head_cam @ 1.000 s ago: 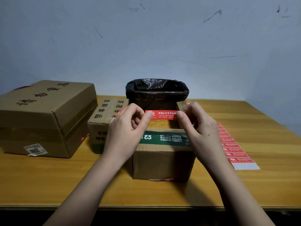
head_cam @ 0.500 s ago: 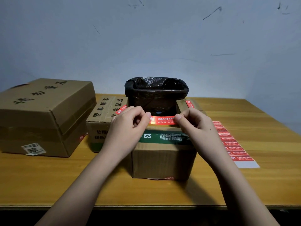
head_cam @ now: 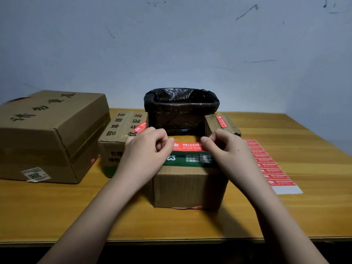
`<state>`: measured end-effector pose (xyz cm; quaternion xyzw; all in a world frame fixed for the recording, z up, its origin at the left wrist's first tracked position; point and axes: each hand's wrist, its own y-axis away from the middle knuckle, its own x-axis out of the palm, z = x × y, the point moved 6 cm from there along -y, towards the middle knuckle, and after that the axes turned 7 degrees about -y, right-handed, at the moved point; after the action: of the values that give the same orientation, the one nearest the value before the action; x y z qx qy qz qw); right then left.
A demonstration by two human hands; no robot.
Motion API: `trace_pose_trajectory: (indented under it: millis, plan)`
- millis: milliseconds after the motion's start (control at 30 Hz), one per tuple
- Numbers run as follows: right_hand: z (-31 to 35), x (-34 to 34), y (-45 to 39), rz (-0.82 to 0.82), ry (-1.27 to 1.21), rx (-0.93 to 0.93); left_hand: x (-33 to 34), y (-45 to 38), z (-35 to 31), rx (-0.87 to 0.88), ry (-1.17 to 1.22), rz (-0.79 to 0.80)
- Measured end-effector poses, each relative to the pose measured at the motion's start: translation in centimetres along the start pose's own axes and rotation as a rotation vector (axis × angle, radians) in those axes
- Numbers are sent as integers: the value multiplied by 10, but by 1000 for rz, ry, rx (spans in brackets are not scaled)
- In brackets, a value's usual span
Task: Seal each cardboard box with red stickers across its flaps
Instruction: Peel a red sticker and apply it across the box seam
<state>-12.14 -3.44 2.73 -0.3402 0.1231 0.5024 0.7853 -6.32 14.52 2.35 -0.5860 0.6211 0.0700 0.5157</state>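
Head view: left hand [head_cam: 146, 149] and right hand [head_cam: 226, 149] each pinch one end of a red sticker [head_cam: 188, 146], both grips pressed together on it, thumb and forefinger. Sticker stretched flat, low over the top of the small cardboard box [head_cam: 190, 185] at counter [head_cam: 57, 212] centre-near; contact with the flaps unclear. Sticker sheet [head_cam: 270, 166] lies right of the box. Large box [head_cam: 51, 134] far left, medium box [head_cam: 118, 134] beside it, black-lined bin [head_cam: 181, 109] behind, small stickered box [head_cam: 222, 123] far right.
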Motion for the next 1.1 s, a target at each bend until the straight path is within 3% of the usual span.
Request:
trace_pose_trajectory:
  millis: [167,367,767,1100]
  plan:
    - [11,5,2,32,377,-95,3,-1,-1,14,-211,57]
    - [12,13,5,44,559,-167,7,-2,-2,29,-342,84]
    - [12,18,5,81,641,-212,7,-2,-6,25,-433,113]
    - [4,17,-1,130,521,-134,8,-5,-9,29,-397,138]
